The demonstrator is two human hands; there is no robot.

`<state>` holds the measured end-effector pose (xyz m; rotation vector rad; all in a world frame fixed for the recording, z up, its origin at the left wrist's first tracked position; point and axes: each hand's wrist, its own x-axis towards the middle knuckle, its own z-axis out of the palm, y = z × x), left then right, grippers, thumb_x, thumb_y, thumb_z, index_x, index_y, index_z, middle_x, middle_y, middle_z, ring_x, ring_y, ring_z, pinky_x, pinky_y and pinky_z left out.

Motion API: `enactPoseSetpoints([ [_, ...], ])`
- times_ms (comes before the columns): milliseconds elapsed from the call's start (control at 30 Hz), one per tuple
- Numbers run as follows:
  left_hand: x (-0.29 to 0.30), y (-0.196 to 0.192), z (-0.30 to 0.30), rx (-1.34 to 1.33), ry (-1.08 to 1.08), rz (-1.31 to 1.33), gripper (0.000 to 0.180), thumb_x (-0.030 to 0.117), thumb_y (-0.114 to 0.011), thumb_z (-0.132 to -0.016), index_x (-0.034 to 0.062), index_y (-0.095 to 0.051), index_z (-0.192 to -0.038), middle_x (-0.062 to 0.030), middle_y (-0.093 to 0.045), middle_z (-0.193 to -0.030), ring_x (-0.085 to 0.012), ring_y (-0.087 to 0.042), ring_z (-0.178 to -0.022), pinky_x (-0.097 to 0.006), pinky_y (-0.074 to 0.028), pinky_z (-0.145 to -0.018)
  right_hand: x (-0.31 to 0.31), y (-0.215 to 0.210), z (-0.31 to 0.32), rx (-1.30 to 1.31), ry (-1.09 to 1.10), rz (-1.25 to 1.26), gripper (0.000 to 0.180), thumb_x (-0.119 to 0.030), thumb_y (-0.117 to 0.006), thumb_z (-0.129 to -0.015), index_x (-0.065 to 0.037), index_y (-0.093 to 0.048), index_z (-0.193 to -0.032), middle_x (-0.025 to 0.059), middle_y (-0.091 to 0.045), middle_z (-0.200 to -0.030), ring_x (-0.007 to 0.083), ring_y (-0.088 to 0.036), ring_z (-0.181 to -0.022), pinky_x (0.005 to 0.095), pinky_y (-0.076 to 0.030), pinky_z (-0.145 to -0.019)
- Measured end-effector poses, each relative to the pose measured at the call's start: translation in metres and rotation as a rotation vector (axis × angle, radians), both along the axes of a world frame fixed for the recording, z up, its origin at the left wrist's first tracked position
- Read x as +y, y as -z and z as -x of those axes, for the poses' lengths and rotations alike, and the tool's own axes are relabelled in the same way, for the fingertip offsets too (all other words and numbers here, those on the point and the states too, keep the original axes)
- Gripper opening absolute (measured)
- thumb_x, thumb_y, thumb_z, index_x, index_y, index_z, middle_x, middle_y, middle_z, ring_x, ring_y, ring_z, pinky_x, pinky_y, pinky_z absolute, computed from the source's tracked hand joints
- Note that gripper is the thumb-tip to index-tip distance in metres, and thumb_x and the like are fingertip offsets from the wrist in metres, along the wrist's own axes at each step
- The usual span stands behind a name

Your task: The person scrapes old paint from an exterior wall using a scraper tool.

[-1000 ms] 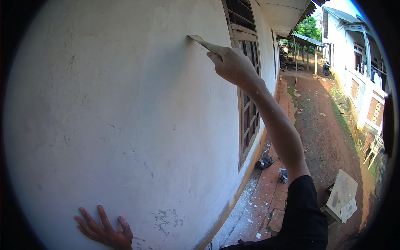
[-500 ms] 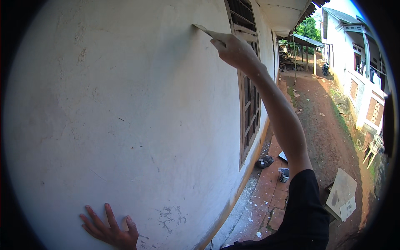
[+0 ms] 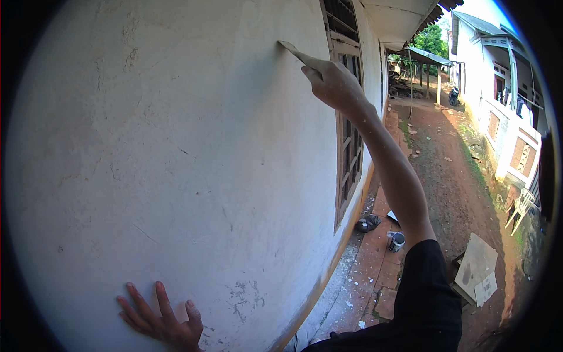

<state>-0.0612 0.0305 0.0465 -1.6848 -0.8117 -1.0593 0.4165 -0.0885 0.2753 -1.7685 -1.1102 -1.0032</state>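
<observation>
A white plastered wall (image 3: 170, 193) fills the left and middle of the view, with cracks, scuffs and rough patches. High up, close to the window, my right hand (image 3: 337, 87) is closed around a putty knife (image 3: 299, 54). The blade tip is at the wall; its handle is mostly hidden in my fist. Low on the left, my left hand (image 3: 167, 321) rests on the wall with its fingers spread and nothing in it. Grey scraped marks (image 3: 245, 298) show on the wall to the right of that hand.
A wooden-framed window (image 3: 347, 135) is set in the wall beside my right arm. Below, a tiled walkway (image 3: 375, 258) with white flakes holds a dark plastic bag (image 3: 368, 223) and a paint can (image 3: 396, 242). Boards (image 3: 478, 267) lie on the dirt path; a white chair (image 3: 521, 206) stands further right.
The view has shifted slightly. My right hand and the putty knife sit a little lower and further right in the picture. My left hand keeps its place on the wall.
</observation>
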Motion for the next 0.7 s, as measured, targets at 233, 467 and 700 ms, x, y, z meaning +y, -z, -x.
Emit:
enactPoseSetpoints([
  [233,-0.001,0.000,-0.011,0.005,0.027,0.018,0.060,0.056,-0.037,-0.106,0.0204,-0.051,-0.152,-0.0207,-0.040,-0.164,-0.0462,-0.032,-0.154,-0.067,-0.021,-0.124,-0.002,-0.047,-0.014,0.009,0.005,0.003,0.042,-0.030,-0.054,-0.105,-0.016,-0.064,-0.144,0.0174,-0.069,-0.076,0.0268,-0.065,-0.068,0.0451,-0.050,-0.070],
  [467,-0.001,0.001,-0.011,0.012,0.044,0.026,0.061,0.057,-0.037,-0.105,0.0208,-0.051,-0.152,-0.0203,-0.040,-0.164,-0.0465,-0.033,-0.153,-0.067,-0.021,-0.124,-0.015,-0.014,0.010,0.108,0.033,0.100,0.042,-0.029,-0.054,-0.106,-0.022,-0.062,-0.146,0.0185,-0.070,-0.077,0.0303,-0.068,-0.069,0.0435,-0.054,-0.073],
  [700,-0.008,0.010,-0.018,-0.137,0.212,0.157,0.060,0.059,-0.060,-0.095,0.0294,-0.063,-0.147,-0.0176,-0.043,-0.164,-0.0479,-0.031,-0.153,-0.065,-0.015,-0.124,-0.010,-0.002,0.012,-0.014,-0.018,0.076,0.042,-0.029,-0.054,-0.105,-0.016,-0.063,-0.145,0.0178,-0.068,-0.074,0.0291,-0.064,-0.063,0.0442,-0.050,-0.068],
])
